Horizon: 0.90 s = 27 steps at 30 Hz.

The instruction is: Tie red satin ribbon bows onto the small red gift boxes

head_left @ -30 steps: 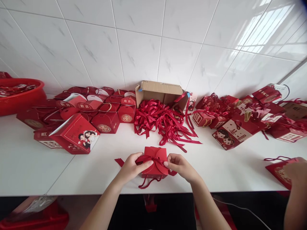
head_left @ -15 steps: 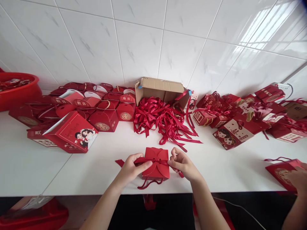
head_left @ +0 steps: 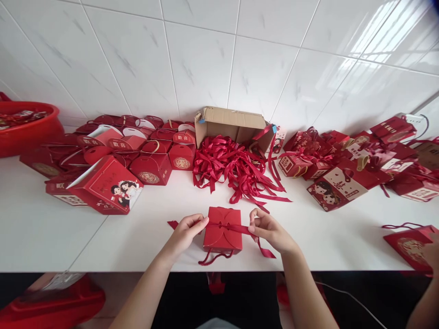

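Observation:
A small red gift box (head_left: pixel 224 240) stands on the white table in front of me, its curved flaps folded over the top. A dark red ribbon (head_left: pixel 240 228) runs across the lid at the two holes in the flaps. At the box's left edge my left hand (head_left: pixel 187 230) pinches one side of the ribbon, and a tail sticks out beyond it. My right hand (head_left: pixel 269 230) grips the other side, right of the box, with its free end hanging down. A twisted cord handle (head_left: pixel 216 259) lies at the near side of the box.
Behind the box, a cardboard box (head_left: pixel 233 116) lies with a heap of red ribbons (head_left: pixel 233 167) spilling out. Red gift boxes (head_left: pixel 150 169) crowd the left; more (head_left: pixel 338 187) stand right. A red basin (head_left: pixel 30 132) is far left. Another person's hand (head_left: pixel 432 251) touches a red box (head_left: pixel 409 246).
My left hand has drawn back leftward off the lid, and my right hand has moved slightly outward. The ribbon now stretches more openly across the box top. The view has shifted slightly.

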Motion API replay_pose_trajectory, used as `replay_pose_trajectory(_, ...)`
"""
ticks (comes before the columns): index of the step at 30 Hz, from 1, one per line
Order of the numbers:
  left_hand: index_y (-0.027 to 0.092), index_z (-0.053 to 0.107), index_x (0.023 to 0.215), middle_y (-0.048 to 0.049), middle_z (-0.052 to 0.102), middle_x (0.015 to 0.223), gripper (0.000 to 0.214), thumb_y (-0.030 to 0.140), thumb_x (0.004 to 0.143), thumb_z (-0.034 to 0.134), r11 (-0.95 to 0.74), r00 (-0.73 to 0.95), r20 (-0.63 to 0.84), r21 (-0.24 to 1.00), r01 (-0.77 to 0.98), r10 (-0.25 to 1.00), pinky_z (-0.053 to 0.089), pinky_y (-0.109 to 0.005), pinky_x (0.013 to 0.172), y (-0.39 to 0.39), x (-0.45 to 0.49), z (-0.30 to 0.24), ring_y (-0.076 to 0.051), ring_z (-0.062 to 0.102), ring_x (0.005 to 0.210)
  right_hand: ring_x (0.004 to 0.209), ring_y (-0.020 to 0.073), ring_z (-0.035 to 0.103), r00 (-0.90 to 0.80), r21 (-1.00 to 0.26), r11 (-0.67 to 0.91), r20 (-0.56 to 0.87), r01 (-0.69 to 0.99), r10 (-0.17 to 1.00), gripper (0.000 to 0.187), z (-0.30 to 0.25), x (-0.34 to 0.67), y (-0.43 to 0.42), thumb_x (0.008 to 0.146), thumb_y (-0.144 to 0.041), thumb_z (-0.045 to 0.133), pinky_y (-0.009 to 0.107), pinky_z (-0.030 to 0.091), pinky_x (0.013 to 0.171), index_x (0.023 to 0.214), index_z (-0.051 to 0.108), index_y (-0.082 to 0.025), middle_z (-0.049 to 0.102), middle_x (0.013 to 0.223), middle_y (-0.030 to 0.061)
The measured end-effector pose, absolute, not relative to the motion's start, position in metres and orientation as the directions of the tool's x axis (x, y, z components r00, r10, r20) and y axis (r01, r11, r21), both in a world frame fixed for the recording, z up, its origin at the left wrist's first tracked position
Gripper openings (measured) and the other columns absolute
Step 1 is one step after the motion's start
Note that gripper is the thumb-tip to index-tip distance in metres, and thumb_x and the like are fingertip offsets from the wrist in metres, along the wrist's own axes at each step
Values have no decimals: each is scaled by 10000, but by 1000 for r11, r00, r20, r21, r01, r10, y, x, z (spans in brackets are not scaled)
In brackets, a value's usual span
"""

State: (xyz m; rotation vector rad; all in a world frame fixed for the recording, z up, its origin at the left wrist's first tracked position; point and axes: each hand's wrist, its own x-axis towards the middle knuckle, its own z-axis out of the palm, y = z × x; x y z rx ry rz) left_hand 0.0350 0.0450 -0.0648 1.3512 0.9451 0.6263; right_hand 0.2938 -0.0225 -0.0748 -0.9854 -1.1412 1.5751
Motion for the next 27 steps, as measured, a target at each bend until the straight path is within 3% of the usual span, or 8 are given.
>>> replay_pose_trajectory(4, 209, 426, 734, 27, 437, 747, 328, 470, 833, 597, 54, 396, -149, 969, 241, 906, 349, -279, 677, 41, 33, -57, -151, 436, 701, 593, 104, 521, -180, -967, -48, -2, -251, 984, 182, -56, 299, -31, 853, -292, 692, 236, 412, 553, 892, 534, -212, 535, 667, -41)
replay_pose_trajectory(7, 234, 456, 933, -38, 528, 1071, 259, 391, 818, 626, -229, 257, 140, 906, 357, 956, 382, -349, 888, 32, 39, -48, -225, 510, 1027, 654, 132, 573, -126, -958, 10, 48, -285, 991, 161, -40, 293, -34, 855, -283, 688, 266, 451, 587, 923, 559, -216, 571, 733, -18)
replay_pose_trajectory(9, 241, 440, 1000, -66, 497, 1190, 290, 336, 813, 640, -443, 325, 330, 810, 385, 886, 361, -388, 978, 25, 50, -39, -247, 474, 1160, 691, 138, 602, -110, -958, 29, 63, -284, 992, 169, -30, 285, -33, 846, -265, 698, 279, 468, 634, 952, 575, -220, 604, 783, -7)
replay_pose_trajectory(12, 238, 427, 1029, -84, 491, 1195, 325, 275, 803, 657, -634, 441, 467, 662, 400, 766, 351, -427, 1001, 18, 72, -29, -267, 459, 1196, 710, 141, 622, -128, -960, 49, 88, -277, 988, 193, -17, 274, -33, 849, -260, 694, 282, 480, 653, 1014, 599, -231, 642, 824, 5)
replay_pose_trajectory(18, 220, 404, 957, -102, 530, 1143, 293, 163, 767, 620, -672, 227, 658, 569, 473, 718, 346, -463, 971, 23, 91, -28, -289, 510, 1131, 612, 118, 559, -71, -982, 42, 56, -183, 996, 224, -13, 271, -39, 849, -316, 686, 241, 433, 539, 1041, 599, -239, 616, 724, -19)
replay_pose_trajectory(21, 219, 399, 943, -102, 538, 1118, 306, 196, 757, 641, -656, 176, 672, 574, 490, 719, 357, -464, 953, 27, 86, -32, -297, 526, 1109, 555, 112, 490, -40, -1000, 8, 7, 23, 999, 326, -22, 270, -38, 852, -365, 667, 238, 393, 497, 1140, 591, -232, 572, 667, -34)
replay_pose_trajectory(24, 218, 400, 951, -101, 543, 1103, 315, 204, 752, 645, -659, 181, 673, 570, 491, 717, 364, -463, 943, 29, 83, -34, -297, 536, 1095, 593, 120, 476, -17, -966, 68, 65, 248, 998, 412, -30, 259, -32, 865, -343, 635, 266, 432, 598, 1253, 585, -217, 535, 645, -44)
replay_pose_trajectory(27, 220, 402, 958, -97, 547, 1105, 314, 187, 750, 635, -667, 189, 681, 556, 497, 708, 361, -466, 954, 30, 82, -33, -292, 538, 1095, 604, 123, 456, -19, -926, 146, 149, 348, 989, 251, -35, 241, -25, 893, -296, 573, 269, 423, 617, 1095, 684, -198, 542, 643, -27)
